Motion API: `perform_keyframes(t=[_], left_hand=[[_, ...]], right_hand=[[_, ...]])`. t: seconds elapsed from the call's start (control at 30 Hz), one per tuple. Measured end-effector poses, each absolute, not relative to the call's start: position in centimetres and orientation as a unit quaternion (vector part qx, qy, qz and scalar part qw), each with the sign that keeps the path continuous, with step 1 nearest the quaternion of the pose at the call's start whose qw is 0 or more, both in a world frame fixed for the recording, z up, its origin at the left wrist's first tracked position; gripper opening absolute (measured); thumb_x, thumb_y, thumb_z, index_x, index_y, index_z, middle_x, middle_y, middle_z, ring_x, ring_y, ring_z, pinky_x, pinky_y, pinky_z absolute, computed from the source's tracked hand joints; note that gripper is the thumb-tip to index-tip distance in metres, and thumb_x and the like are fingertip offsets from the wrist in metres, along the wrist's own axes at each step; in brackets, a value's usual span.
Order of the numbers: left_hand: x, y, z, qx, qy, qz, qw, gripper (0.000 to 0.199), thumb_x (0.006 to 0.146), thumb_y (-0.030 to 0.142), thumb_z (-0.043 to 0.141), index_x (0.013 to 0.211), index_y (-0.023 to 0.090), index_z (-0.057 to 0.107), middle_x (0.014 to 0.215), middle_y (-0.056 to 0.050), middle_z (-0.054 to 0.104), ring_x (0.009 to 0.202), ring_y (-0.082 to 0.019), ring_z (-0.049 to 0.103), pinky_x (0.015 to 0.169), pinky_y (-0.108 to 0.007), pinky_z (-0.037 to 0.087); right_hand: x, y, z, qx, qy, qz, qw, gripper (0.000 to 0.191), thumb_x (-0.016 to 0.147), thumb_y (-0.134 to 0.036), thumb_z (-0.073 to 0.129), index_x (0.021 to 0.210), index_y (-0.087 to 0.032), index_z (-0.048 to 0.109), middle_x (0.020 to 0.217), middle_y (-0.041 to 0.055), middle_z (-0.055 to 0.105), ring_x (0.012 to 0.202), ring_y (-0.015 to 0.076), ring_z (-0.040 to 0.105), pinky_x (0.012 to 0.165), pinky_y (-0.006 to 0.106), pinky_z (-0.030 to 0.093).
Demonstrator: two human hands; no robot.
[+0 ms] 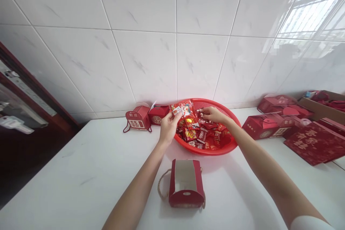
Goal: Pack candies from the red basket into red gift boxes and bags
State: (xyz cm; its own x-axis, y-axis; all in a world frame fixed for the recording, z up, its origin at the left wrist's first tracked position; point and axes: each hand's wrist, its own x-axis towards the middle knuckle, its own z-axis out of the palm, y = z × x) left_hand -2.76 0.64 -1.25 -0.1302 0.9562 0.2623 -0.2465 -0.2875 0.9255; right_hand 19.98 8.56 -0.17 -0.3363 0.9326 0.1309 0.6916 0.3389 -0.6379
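My left hand (168, 126) is closed on a red printed candy packet (183, 109), held over the left rim of a red plastic basket (236, 124). Wrapped candies (201, 135) in red, gold and dark red lie in the basket. Over its far side, my right hand (214, 115) has its fingers pinched together among the candies; what is between them is too small to make out. In front of the basket, nearer to me, stands a dark red gift box (199, 179) with its top open and a rope handle (160, 187) at its left.
Two red gift boxes (138, 118) stand against the tiled wall (151, 61), left of the basket. To the right are several more red boxes (258, 126), a red bag (312, 143) and an open cardboard carton (323, 106). The white tabletop (81, 172) ends at the left beside a dark gap.
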Motion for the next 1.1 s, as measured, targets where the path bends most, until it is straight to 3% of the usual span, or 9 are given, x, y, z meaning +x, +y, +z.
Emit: perform_keyframes(t=[0.1,0.2,0.27,0.37,0.5,0.7,0.87,0.93,1.1], left_hand=[[-2.8,0.8,-1.5,0.482,0.387,0.647,0.448,0.040,0.076,0.047,0.079,0.101,0.016,0.074,0.111,-0.010,0.078,0.111,-0.030,0.070,0.101,-0.042,0.053],[-2.9,0.9,-1.8,0.503,0.401,0.634,0.429,0.044,0.077,0.047,0.079,0.108,0.017,0.071,0.114,-0.012,0.077,0.109,-0.030,0.071,0.097,-0.041,0.055],[-3.0,0.8,-2.0,0.520,0.422,0.618,0.413,0.051,0.078,0.045,0.079,0.120,0.018,0.066,0.113,-0.011,0.077,0.107,-0.030,0.072,0.094,-0.040,0.056],[-3.1,0.6,-2.2,0.547,0.449,0.600,0.372,0.068,0.079,0.040,0.079,0.140,0.022,0.055,0.119,-0.011,0.074,0.107,-0.029,0.072,0.094,-0.039,0.055],[-3.0,0.5,-2.3,0.603,0.428,0.572,0.354,0.062,0.084,0.033,0.073,0.143,0.026,0.054,0.128,-0.009,0.071,0.102,-0.027,0.073,0.093,-0.040,0.056],[-2.9,0.8,-2.2,0.542,0.426,0.593,0.416,0.064,0.078,0.031,0.073,0.139,0.026,0.054,0.132,-0.009,0.068,0.111,-0.029,0.069,0.095,-0.041,0.055],[-2.9,0.9,-2.1,0.510,0.424,0.599,0.449,0.063,0.078,0.031,0.068,0.139,0.024,0.054,0.095,-0.003,0.075,0.094,-0.026,0.072,0.090,-0.039,0.055],[-2.9,0.8,-2.1,0.510,0.428,0.599,0.445,0.061,0.079,0.034,0.068,0.138,0.023,0.055,0.088,-0.001,0.074,0.089,-0.025,0.072,0.089,-0.039,0.055],[-2.7,0.4,-1.8,0.518,0.426,0.601,0.435,0.066,0.076,0.037,0.077,0.135,0.023,0.053,0.117,-0.007,0.073,0.105,-0.027,0.071,0.091,-0.038,0.056]], right_hand=[[20.0,8.4,-0.2,-0.492,-0.771,0.260,0.308,0.018,0.077,-0.034,0.066,0.086,-0.019,0.072,0.076,0.0006,0.071,0.071,0.0190,0.064,0.067,0.029,0.051],[19.7,8.0,0.3,-0.466,-0.754,0.265,0.379,0.032,0.083,-0.043,0.062,0.102,-0.019,0.070,0.089,0.0041,0.074,0.079,0.0212,0.067,0.072,0.033,0.054],[19.2,7.4,0.7,-0.445,-0.742,0.256,0.431,0.039,0.085,-0.048,0.061,0.111,-0.020,0.069,0.099,0.0064,0.075,0.088,0.0233,0.069,0.079,0.037,0.056],[18.2,6.2,1.0,-0.412,-0.752,0.183,0.481,0.031,0.090,-0.046,0.059,0.109,-0.024,0.071,0.104,0.0067,0.077,0.093,0.0241,0.070,0.086,0.039,0.056],[17.1,5.3,0.6,-0.329,-0.844,0.044,0.423,0.021,0.094,-0.029,0.054,0.101,-0.024,0.073,0.105,0.0086,0.078,0.096,0.0256,0.071,0.088,0.042,0.057],[17.1,5.5,-0.1,-0.261,-0.883,-0.038,0.388,0.028,0.094,-0.017,0.048,0.108,-0.023,0.072,0.116,0.0116,0.076,0.102,0.0261,0.071,0.089,0.045,0.058],[17.1,5.3,0.0,-0.260,-0.883,-0.005,0.391,0.031,0.096,-0.019,0.048,0.115,-0.025,0.071,0.123,0.0111,0.073,0.110,0.0270,0.070,0.095,0.048,0.058],[17.1,5.2,0.0,-0.262,-0.882,0.008,0.391,0.032,0.096,-0.020,0.048,0.117,-0.026,0.071,0.124,0.0107,0.073,0.111,0.0273,0.070,0.096,0.049,0.058],[17.0,4.8,0.1,-0.265,-0.881,-0.004,0.392,0.034,0.095,-0.018,0.047,0.119,-0.026,0.070,0.132,0.0093,0.070,0.117,0.0259,0.068,0.098,0.044,0.057]])
